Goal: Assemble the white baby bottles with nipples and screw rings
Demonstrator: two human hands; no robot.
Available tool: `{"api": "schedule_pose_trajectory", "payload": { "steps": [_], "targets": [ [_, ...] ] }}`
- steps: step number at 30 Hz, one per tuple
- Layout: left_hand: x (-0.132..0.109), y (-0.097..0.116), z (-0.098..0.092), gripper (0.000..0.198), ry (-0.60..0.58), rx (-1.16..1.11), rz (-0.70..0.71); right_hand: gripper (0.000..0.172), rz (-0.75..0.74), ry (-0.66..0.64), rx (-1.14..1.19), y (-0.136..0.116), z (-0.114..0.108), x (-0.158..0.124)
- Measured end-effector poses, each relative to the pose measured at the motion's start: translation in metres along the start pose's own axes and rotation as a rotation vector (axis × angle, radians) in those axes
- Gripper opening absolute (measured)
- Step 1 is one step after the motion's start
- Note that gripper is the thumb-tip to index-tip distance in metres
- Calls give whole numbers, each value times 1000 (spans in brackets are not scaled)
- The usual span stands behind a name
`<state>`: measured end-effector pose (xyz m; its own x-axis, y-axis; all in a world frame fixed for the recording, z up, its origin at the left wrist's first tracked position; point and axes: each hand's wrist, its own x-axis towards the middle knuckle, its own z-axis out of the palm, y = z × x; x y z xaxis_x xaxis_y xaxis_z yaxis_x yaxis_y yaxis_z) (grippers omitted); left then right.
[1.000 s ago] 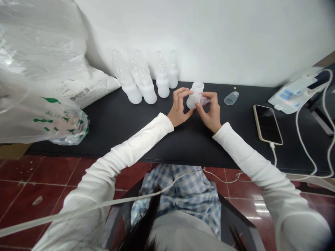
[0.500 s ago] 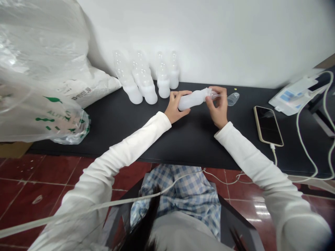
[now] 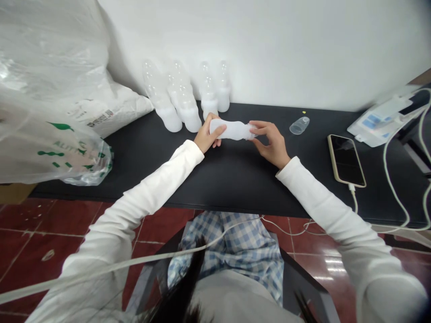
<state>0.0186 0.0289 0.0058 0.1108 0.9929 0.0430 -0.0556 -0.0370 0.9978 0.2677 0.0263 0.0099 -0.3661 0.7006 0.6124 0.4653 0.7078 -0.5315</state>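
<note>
Just above the frame's centre, over the black table (image 3: 235, 179), a white bottle (image 3: 232, 130) lies sideways, its base gripped by the left hand (image 3: 207, 137) and its neck pinched by the right hand (image 3: 272, 143), with a clear cap (image 3: 298, 125) nearby to the right.

Frosted white plastic bottle (image 3: 232, 130), horizontal, lengthwise between left hand (image 3: 206, 137) and right hand (image 3: 273, 144), above the black desk (image 3: 235, 179).

bottle (image 3: 232, 130): both ends covered, base by left grip (image 3: 206, 135), neck by right grip (image 3: 273, 143) | plastic bag (image 3: 50, 80): cut by left and top edges, green print unreadable | white device (image 3: 380, 120): cut by right edge | standing bottles (image 3: 188, 105): tops blur into wall (image 3: 303, 45), count unclear
</note>
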Motion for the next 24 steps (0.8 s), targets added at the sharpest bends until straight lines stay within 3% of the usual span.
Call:
{"api": "schedule_pose_trajectory", "payload": {
  "steps": [4, 8, 13, 17, 20, 22, 24],
  "targets": [
    [2, -1, 6, 56, -16, 9, -70, 30, -13, 11, -28, -10, -1, 1],
    [2, 0, 6, 55, -38, -1, -50, 54, 131, 20, 114, -13, 0, 2],
    [-3, 5, 6, 65, -96, 43, 179, 78, 445, -110, 156, -7, 1, 5],
    [-5, 7, 8, 67, -181, 142, 316, 89, 543, -147, 177, -3, -2, 8],
    [-4, 3, 11, 68, -117, 141, 321, 87, 440, -119, 136, 2, -3, 8],
    [-1, -2, 12, 71, -77, 111, 261, 79, 298, -72, 118, 7, -3, 7],
    [3, -6, 12, 76, -57, 76, 180, 82, 158, -40, 122, 11, -1, 5]
  ]
}}
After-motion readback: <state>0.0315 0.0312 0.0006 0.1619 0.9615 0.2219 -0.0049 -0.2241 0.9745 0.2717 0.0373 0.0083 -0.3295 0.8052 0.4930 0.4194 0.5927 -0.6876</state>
